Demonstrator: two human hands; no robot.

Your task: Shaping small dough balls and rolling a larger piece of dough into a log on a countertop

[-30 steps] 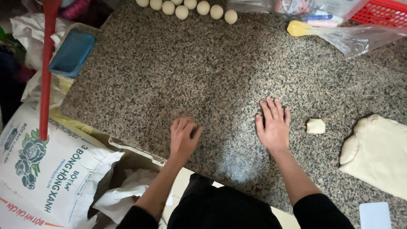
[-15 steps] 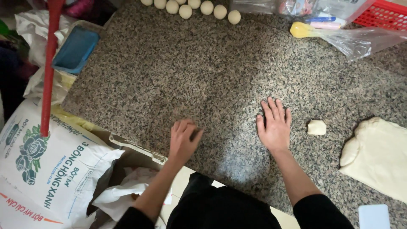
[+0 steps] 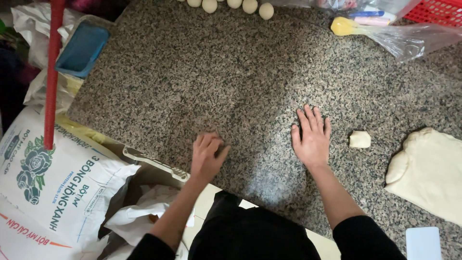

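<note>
My cupped left hand (image 3: 208, 156) and flat, empty right hand (image 3: 313, 139) press the speckled granite slab (image 3: 192, 82); the small pale dough lump (image 3: 360, 139) at 3 o'clock looks soft, so I'd pinch its sides gently.

A speckled grey-and-black granite desk (image 3: 202, 77) is filling most of the view, its near edge running diagonally from upper left to lower right. Soft, even light is falling on the stone, and a pale dusty patch (image 3: 269, 178) is showing near the front edge. To the left, below the edge, a large white sack (image 3: 53, 192) with a floral print is lying beside crumpled white plastic (image 3: 144, 212). A red ribbed pole (image 3: 52, 72) is standing upright at far left. A red mesh basket (image 3: 435, 10) is sitting at top right.
</note>
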